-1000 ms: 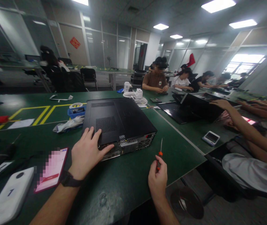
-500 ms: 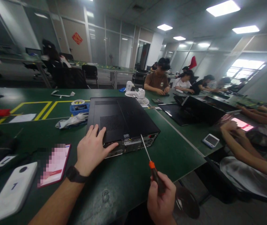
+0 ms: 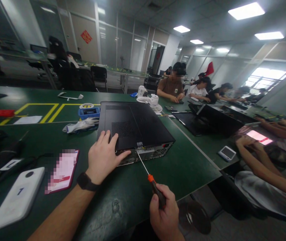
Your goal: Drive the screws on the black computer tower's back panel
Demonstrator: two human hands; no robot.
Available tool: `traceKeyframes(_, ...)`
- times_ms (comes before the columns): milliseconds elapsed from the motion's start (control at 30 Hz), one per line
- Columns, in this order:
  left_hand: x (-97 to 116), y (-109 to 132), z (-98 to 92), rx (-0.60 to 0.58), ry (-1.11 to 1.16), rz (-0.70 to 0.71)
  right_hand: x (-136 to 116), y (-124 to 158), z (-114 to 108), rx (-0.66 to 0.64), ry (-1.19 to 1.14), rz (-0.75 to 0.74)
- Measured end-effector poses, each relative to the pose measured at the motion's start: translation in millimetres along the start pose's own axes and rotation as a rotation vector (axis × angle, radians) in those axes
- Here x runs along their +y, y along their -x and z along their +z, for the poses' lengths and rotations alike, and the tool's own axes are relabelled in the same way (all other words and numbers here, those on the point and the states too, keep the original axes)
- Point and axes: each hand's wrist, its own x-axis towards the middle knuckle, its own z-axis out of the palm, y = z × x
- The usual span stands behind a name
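Observation:
A black computer case [image 3: 143, 124] lies on its side on the green table, its back panel with ports and metal slots turned toward me. My left hand [image 3: 104, 155] rests on the case's near left corner, fingers spread on the top and thumb along the back edge. In my right hand [image 3: 165, 211] is a screwdriver [image 3: 151, 182] with a dark handle and orange collar. Its long shaft points up and left, and the tip is at the back panel near the slots. Whether the tip touches a screw is too small to tell.
Left of the case are gloves [image 3: 82, 125], a blue bin [image 3: 89, 113], a phone [image 3: 64, 172] and a white device marked 1 [image 3: 19, 197]. White fans [image 3: 153, 102] stand behind it. At right are an opened case [image 3: 219, 118], a small device [image 3: 227, 153] and a co-worker's arms [image 3: 266, 160].
My right hand has moved the screwdriver left along the back panel, its tip going from the right side toward the middle. My left hand stays on the case. The view has shifted slightly.

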Motion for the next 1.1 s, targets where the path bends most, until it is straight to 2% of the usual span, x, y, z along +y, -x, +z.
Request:
traceKeyframes(667,0.5,0.1,0.5,-0.014,0.002,-0.008,-6.7,-9.9,-1.1,-0.062,0.053,0.017)
traceKeyframes(1000,0.8,-0.5,-0.3,-0.015,0.016,-0.008,-14.4,-15.1,-3.1,-0.029,0.115,0.005)
traceKeyframes(1100,0.6,0.0,-0.2,-0.01,0.016,-0.007,-15.7,-14.0,-4.1,-0.043,0.136,0.047)
